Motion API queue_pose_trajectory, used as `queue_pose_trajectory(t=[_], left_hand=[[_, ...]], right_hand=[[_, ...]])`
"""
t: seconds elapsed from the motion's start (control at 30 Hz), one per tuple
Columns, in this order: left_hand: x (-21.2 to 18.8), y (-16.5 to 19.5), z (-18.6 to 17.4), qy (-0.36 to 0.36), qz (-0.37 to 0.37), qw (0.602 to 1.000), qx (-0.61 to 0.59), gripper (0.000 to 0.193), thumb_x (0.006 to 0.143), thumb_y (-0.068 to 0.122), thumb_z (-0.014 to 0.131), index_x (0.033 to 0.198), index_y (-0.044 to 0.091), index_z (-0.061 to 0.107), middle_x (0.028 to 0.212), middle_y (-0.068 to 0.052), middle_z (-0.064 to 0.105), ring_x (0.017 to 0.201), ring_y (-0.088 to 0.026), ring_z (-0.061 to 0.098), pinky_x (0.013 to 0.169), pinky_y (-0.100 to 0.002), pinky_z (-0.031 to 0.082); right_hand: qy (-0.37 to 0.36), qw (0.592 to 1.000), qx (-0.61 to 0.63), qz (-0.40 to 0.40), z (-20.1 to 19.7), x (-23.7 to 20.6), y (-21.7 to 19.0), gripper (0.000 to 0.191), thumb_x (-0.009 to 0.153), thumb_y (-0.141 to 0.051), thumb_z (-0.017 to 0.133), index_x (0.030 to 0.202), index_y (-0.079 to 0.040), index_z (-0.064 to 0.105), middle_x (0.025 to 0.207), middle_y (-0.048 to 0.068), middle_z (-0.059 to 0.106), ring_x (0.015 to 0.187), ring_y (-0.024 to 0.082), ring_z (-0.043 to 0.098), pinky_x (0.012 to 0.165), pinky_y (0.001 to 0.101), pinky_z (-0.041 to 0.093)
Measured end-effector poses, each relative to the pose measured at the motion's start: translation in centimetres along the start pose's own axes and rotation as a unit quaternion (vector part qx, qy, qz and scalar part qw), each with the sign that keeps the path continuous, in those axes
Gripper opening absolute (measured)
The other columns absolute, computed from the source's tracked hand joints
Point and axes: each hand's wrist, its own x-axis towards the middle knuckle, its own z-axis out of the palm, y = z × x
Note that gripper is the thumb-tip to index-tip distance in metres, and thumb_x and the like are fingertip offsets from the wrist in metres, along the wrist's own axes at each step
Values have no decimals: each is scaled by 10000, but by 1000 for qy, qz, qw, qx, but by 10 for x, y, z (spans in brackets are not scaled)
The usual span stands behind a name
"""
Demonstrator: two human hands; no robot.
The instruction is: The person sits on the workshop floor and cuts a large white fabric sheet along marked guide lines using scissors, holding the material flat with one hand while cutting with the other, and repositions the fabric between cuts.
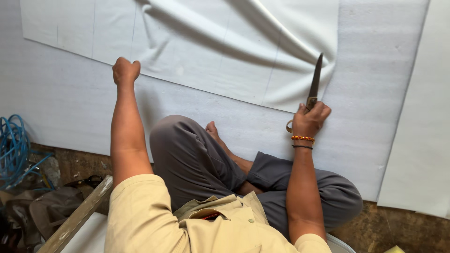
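Floor covered by pale felt underlay [375,93]; person sits cross-legged on it. White cloth [211,47] lies ahead, thin, limp, rucked into folds near shears [315,82]. Right hand [310,119] clenched round shears' handles, blades pointing away. Left hand [125,71] fisted, pinning cloth's near edge. Cloth probably light, slides easily; best held flat at edge. Open room right; blue hose [14,145], clutter left.

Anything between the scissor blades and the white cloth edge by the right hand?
Nothing visible. The right hand holds the scissors with the blades lying over the white cloth near its folded corner. The left hand is fisted at the cloth's lower edge, well clear of them.
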Motion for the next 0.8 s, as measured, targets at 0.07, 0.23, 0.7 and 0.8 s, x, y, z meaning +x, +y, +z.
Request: queue_pose_trajectory(t=[0.07, 0.23, 0.7, 0.8], left_hand=[[21, -45, 12, -24, -102, 990, -96, 425, 909, 365, 648, 1087, -20, 621, 1040, -169, 712, 969, -326, 741, 770, -459, 640], [69, -77, 43, 1, -192, 962, -193, 595, 910, 466, 680, 1196, -33, 528, 1250, -194, 591, 1070, -334, 668, 747, -435, 638], [128, -41, 5, 82, -82, 843, -526, 761, 675, -76, 437, 1369, 204, 298, 1414, -99, 354, 1048, -212, 698, 699, -322, 585], [131, -7, -66, 70, 73, 834, -542, 770, 700, -84, 460, 1401, 187, 295, 1438, -101, 366, 1081, -217, 685, 738, -322, 582]], right_hand=[[44, 996, -55, -62, 9, -3, 0, 357, 931, -101, 792, 1109, 8, 503, 1219, 163, 448, 1061, 341, 609, 924, 452, 540], [94, 980, -153, -90, 27, 1, -2, 389, 907, -100, 838, 1116, -6, 523, 1207, 165, 457, 1086, 352, 572, 920, 470, 519], [1, 994, -76, 77, -9, 49, -11, 325, 841, -127, 859, 976, -10, 587, 920, 129, 683, 807, 266, 684, 761, 401, 573], [-13, 994, 68, 80, -28, 104, -75, 375, 762, -61, 913, 1019, -7, 644, 954, 96, 728, 790, 160, 706, 688, 314, 617]])
